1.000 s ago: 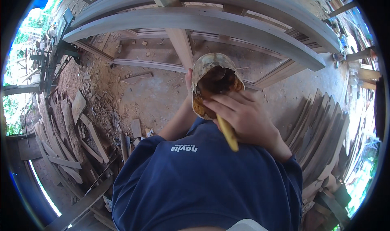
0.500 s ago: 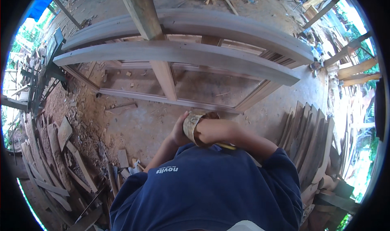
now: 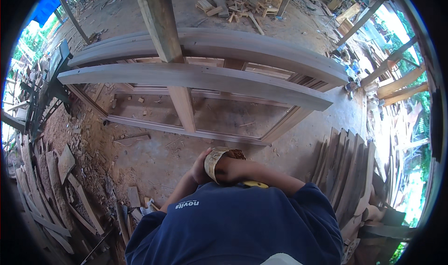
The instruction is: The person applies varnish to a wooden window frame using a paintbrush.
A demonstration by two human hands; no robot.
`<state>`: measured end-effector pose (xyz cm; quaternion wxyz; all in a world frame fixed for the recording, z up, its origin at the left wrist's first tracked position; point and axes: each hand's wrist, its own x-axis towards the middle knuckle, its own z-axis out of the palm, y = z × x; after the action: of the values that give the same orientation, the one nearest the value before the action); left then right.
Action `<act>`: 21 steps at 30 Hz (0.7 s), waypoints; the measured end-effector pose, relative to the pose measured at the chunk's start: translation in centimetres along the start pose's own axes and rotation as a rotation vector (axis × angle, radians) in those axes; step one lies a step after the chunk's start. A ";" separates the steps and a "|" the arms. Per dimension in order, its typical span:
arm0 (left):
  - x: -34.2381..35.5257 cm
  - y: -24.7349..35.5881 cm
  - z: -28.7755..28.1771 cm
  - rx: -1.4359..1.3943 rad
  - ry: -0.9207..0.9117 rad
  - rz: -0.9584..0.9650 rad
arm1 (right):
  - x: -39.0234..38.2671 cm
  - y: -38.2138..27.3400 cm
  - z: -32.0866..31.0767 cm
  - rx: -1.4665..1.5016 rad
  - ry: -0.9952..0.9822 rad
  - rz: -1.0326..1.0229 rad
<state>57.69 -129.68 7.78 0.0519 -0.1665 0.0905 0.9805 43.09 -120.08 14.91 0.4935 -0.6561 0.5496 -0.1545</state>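
Note:
Close to my chest, a stained, cream-and-brown round pot (image 3: 213,164) is tilted on its side. My left hand (image 3: 200,167) is closed round its left side, with the fingers over its outer wall. From the right my forearm crosses over, and my right hand (image 3: 227,168) reaches into the mouth of the pot. The fingers of that hand are hidden, so whether they hold anything does not show. Brown crusted residue lines the pot's inner wall. Under my right forearm a yellow piece (image 3: 255,184) sticks out, partly covered.
Ahead stands a large wooden frame (image 3: 196,76) with long rails and crossbars. A wooden post (image 3: 161,22) rises beside it. Boards lean at the right (image 3: 343,167), and scrap wood (image 3: 58,181) piles up at the left. Offcuts (image 3: 219,3) lie on the dusty floor beyond.
The view has tilted up a little, so the frame and the floor sit lower in it. The pot has turned slightly, and more of its brown inside shows. My left hand still grips it.

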 end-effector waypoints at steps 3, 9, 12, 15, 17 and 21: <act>0.2 0.0 -0.5 0.030 0.010 0.002 | 0.3 0.7 0.4 0.107 0.027 0.006; 0.3 0.1 -0.3 0.011 0.052 -0.046 | 2.0 4.7 3.8 0.228 0.000 0.093; 0.2 0.1 -0.2 0.015 0.082 -0.039 | 2.1 4.8 3.1 0.397 -0.098 -0.011; 0.4 -0.1 -1.1 0.010 0.060 0.000 | 1.1 1.7 3.0 0.659 -0.046 0.097; 0.3 -0.1 -1.1 -0.004 0.061 0.022 | 1.0 1.2 3.1 0.772 0.113 0.257; -0.1 0.1 -0.7 0.006 0.046 0.028 | 0.6 1.2 2.1 0.474 -0.004 0.230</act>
<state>58.03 -129.90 7.20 0.0366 -0.1875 0.0968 0.9768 44.16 -119.52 12.79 0.6488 -0.4558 0.5681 -0.2205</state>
